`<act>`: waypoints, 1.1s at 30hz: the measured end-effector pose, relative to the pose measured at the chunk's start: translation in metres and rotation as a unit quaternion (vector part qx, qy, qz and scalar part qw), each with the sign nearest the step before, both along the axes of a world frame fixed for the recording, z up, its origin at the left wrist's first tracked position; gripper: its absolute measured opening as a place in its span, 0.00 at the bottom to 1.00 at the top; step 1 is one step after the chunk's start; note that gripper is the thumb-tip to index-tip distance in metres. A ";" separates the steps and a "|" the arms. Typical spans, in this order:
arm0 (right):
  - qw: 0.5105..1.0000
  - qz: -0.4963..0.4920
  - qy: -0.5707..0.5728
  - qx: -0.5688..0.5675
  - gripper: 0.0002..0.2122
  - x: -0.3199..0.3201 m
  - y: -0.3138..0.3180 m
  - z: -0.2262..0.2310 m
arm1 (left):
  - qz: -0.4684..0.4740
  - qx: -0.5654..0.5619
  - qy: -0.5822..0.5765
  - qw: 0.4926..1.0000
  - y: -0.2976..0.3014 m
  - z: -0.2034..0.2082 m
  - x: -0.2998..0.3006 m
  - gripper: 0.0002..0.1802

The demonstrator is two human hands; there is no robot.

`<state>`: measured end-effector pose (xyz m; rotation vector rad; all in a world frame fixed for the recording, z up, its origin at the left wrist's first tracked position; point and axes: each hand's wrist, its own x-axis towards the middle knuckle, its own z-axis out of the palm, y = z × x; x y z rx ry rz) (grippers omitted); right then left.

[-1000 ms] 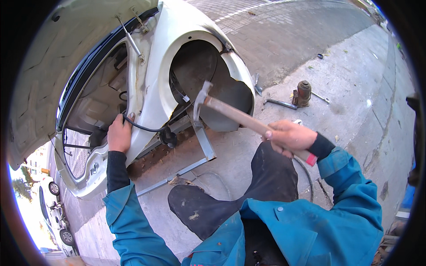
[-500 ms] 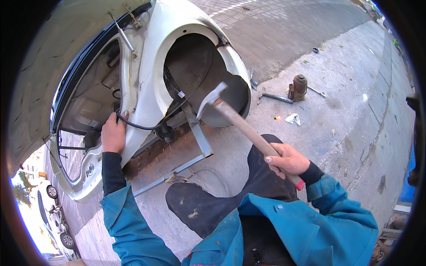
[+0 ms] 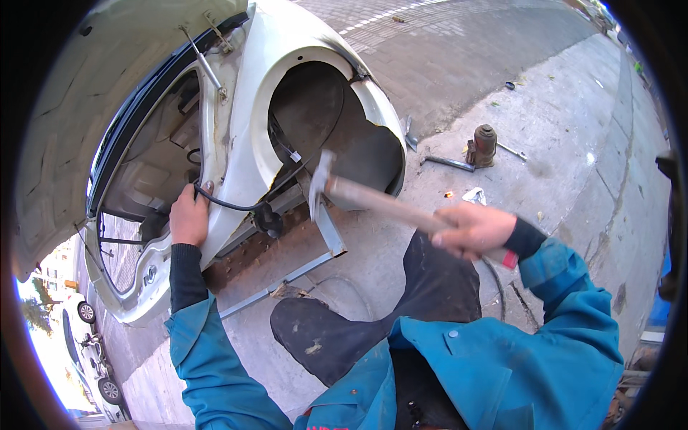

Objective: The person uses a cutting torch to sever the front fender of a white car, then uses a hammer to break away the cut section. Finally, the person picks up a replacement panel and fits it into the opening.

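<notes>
My right hand (image 3: pixel 473 229) is wrapped round the wooden handle of a hammer (image 3: pixel 373 201), near its red butt end. The hammer is slightly blurred, and its metal head hangs in front of the wheel arch, above a grey metal frame (image 3: pixel 328 233). At the edge of the rear opening of a white car body (image 3: pixel 247 136), my left hand (image 3: pixel 189 218) is closed on a black cable (image 3: pixel 233 206). That cable runs from my fingers across the torn lower body edge toward the wheel arch. A dark round part (image 3: pixel 268 219) sits below it.
On the concrete to the right stand a rusty bottle jack (image 3: pixel 484 145), a metal bar (image 3: pixel 448 163) and a wrench (image 3: pixel 512 151). A white scrap (image 3: pixel 474 196) lies nearer. The raised lid (image 3: pixel 64 129) overhangs at left, held by a strut (image 3: pixel 203 63). A hose (image 3: pixel 496 283) lies beside my knee.
My right hand has moved up and to the right, and the hammer now lies flatter, its head lower and further left. My left hand stays on the cable; the view has shifted slightly.
</notes>
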<state>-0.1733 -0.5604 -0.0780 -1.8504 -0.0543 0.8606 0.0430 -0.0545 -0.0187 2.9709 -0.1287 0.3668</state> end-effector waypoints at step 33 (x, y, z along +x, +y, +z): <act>0.717 -0.535 -0.080 0.440 0.14 -0.023 0.040 -0.086 | -0.017 0.005 -0.009 1.000 0.002 -0.002 0.002 0.33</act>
